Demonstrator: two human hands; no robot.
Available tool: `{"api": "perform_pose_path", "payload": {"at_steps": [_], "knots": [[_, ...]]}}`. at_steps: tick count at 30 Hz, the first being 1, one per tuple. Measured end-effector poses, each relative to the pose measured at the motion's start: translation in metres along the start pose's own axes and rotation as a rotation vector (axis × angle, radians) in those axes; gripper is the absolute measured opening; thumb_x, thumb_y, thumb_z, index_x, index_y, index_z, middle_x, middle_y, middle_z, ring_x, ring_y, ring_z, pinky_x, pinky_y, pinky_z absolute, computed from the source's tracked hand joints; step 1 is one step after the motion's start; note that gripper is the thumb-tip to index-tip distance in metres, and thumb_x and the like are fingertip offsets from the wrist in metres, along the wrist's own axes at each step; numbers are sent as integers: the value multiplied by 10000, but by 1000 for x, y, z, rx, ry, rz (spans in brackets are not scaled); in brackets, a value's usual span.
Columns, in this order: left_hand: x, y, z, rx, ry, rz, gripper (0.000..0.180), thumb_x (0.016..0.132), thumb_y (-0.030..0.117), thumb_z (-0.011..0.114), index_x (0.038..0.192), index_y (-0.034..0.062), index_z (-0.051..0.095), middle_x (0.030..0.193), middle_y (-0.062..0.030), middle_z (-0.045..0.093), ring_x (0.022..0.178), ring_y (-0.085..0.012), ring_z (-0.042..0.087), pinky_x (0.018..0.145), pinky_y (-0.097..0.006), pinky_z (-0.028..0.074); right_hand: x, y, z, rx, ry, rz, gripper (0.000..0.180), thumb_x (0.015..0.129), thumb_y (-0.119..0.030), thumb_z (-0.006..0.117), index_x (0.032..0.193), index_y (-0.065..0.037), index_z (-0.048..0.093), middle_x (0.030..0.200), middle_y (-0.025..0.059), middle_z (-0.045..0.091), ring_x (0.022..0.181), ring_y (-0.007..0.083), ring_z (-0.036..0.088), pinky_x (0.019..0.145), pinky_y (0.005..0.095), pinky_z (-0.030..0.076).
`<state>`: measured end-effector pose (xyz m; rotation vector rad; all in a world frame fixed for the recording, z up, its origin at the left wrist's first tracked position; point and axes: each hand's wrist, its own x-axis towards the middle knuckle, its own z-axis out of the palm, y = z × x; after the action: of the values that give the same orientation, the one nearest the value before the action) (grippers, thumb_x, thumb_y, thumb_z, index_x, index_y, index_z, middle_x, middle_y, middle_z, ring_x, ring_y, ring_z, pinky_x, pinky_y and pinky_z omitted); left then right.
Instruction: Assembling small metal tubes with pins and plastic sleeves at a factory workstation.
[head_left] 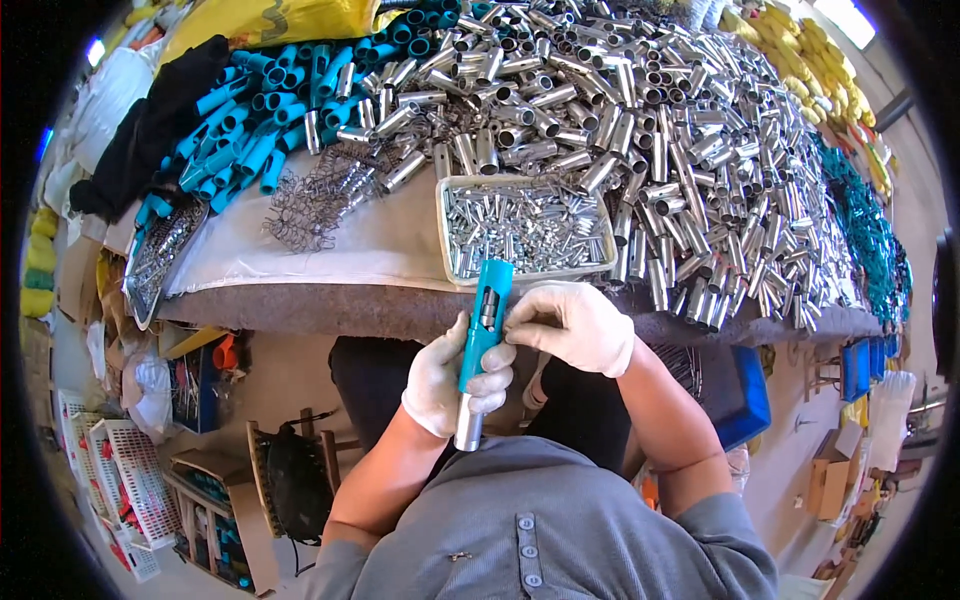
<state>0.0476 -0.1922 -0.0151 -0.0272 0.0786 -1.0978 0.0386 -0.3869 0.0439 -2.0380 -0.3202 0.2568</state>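
Observation:
My left hand [450, 385], in a white glove, is wrapped round a teal tube [483, 345] with a shiny metal sleeve on its lower end. The tube is held nearly upright in the picture, and metal parts show in a slot in its side. My gloved right hand [570, 325] is at the tube's right side, thumb and forefinger pinched together by the slot. Whatever those fingertips hold is too small to make out. Just beyond the tube's far end stands a pale tray [442, 235] of small metal pins.
Shiny metal tubes [690, 150] are heaped over the table's middle and right. Teal tubes [250, 120] are piled at the far left, beside loose wire springs [305, 205]. A metal scoop-like tray [150, 275] lies at the left edge. A blue crate [742, 395] stands below right.

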Motion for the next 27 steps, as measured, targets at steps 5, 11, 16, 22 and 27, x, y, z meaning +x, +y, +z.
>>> {"api": "perform_pose_path", "payload": {"at_steps": [5, 11, 16, 22, 27], "knots": [[4, -1, -1, -64, -21, -109, 407, 973, 442, 347, 1120, 98, 507, 780, -38, 440, 542, -101, 387, 436, -227, 353, -5, 4, -2, 64, -17, 50, 77, 829, -52, 646, 885, -1, 642, 780, 25, 633, 719, 77, 578, 663, 239, 474], [1, -5, -6, -203, -78, -123, 416, 974, 442, 341, 1177, 108, 482, 770, -41, 423, 545, -111, 394, 434, -237, 369, -9, 6, 4, -10, -22, 65, 145, 810, -148, 649, 905, -40, 662, 827, 104, 666, 773, 191, 645, 732, 302, 494], [3, -6, 0, -73, -30, -148, 406, 972, 449, 339, 1147, 114, 487, 760, -36, 418, 537, -106, 376, 428, -226, 333, -18, 2, 3, -48, 34, 43, 138, 820, -162, 630, 892, -46, 657, 856, 117, 651, 805, 234, 642, 743, 317, 494], [-9, -18, 6, 256, 153, -49, 444, 942, 505, 368, 1100, 109, 491, 770, -34, 477, 536, -106, 382, 446, -239, 309, -28, 4, 13, -93, 75, -26, 176, 798, -197, 643, 890, -47, 634, 854, 138, 626, 840, 314, 610, 767, 380, 480], [-10, -20, 5, 234, 40, -76, 480, 936, 495, 399, 1153, 70, 449, 756, -43, 466, 516, -115, 398, 435, -248, 327, -35, 28, 32, 952, -18, 358, 113, 849, -167, 671, 847, -69, 615, 705, -19, 553, 549, 49, 451, 487, 201, 351]]}}
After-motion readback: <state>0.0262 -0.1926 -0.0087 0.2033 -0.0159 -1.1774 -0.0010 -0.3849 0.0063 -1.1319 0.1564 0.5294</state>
